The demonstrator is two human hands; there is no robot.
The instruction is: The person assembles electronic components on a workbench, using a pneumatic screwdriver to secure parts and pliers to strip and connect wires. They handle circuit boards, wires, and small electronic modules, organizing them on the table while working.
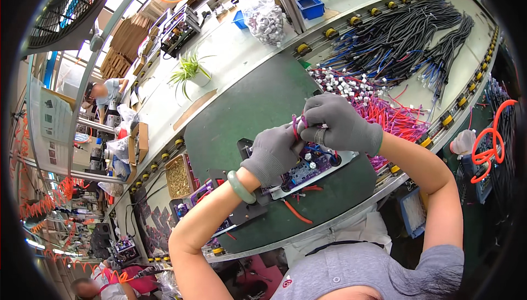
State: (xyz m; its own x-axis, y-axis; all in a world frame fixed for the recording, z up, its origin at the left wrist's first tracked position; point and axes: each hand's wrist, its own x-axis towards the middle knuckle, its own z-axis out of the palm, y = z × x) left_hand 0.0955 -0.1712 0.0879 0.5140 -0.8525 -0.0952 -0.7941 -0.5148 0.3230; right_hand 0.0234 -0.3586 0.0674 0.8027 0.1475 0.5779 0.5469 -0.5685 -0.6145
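My left hand, in a grey glove, is closed with its fingertips on a red-and-purple wire. Close beside it my right hand, also gloved in grey, pinches the same wire, which loops up between the two hands. Fingers partly hide the wire's ends. Just below the hands, a blue circuit board with several upright parts sits on a silver metal plate. In front of the plate, a red-orange tool handle lies on the green mat.
Red and purple wires with white connectors are heaped to the right. Behind them lie black cable bundles. A potted plant and a bag of white parts stand at the back. Further boards sit left, near a small-parts box.
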